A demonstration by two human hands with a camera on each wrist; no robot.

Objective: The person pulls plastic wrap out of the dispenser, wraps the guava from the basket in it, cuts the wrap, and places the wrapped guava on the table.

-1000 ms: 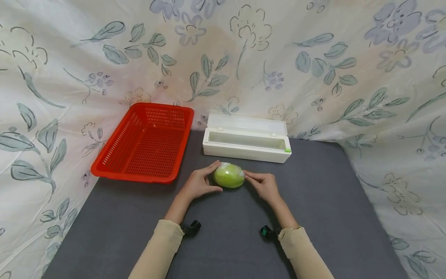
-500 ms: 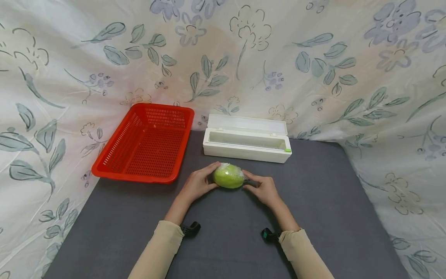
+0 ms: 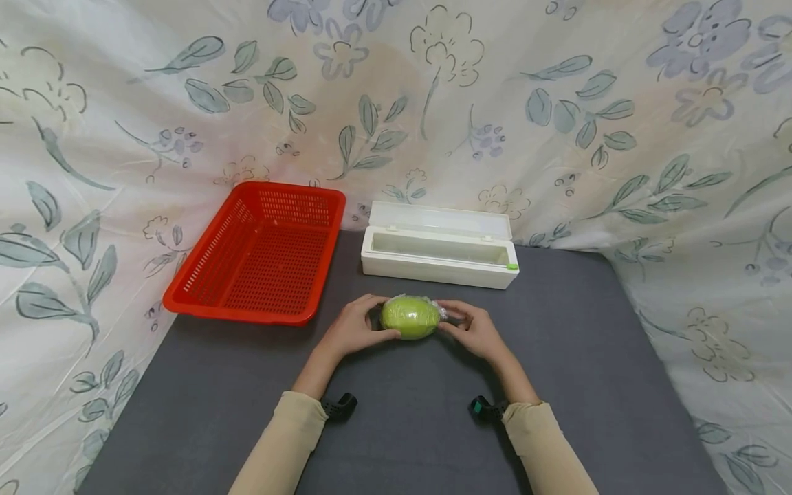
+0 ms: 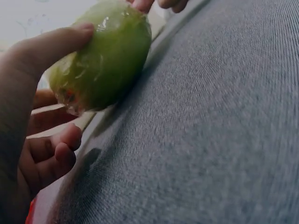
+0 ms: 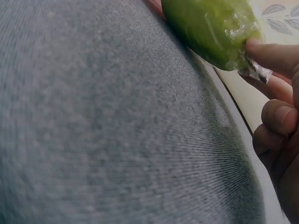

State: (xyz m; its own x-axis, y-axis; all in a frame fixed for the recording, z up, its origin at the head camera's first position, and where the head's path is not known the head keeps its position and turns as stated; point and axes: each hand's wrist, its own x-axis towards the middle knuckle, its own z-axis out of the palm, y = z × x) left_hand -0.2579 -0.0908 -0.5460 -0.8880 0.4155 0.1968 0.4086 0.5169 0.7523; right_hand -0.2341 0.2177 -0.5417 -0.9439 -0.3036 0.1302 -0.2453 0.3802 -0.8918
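A green oval fruit point(image 3: 411, 317), covered in shiny clear plastic film, is between my two hands, low over the dark grey cloth. My left hand point(image 3: 355, 326) holds its left end, thumb across the near side and fingers behind. Seen from the left wrist, that thumb presses the wrapped skin of the fruit point(image 4: 105, 60), while the lower fingers curl apart from it. My right hand point(image 3: 475, 328) pinches the opposite end with thumb and forefinger. A crumpled tuft of film point(image 5: 256, 70) sticks out there, beside the thumb in the right wrist view.
Behind the hands stands a long white box point(image 3: 439, 265), its lid point(image 3: 439, 218) raised, with a small green piece at its right corner. A red perforated basket point(image 3: 247, 314) sits at the left. Floral cloth point(image 3: 396, 103) hangs behind and along the sides.
The fruit has turned and shifted slightly right and nearer. Its film tuft now shows at the right end. My right hand has shifted a little right; the left keeps its place at the left end.
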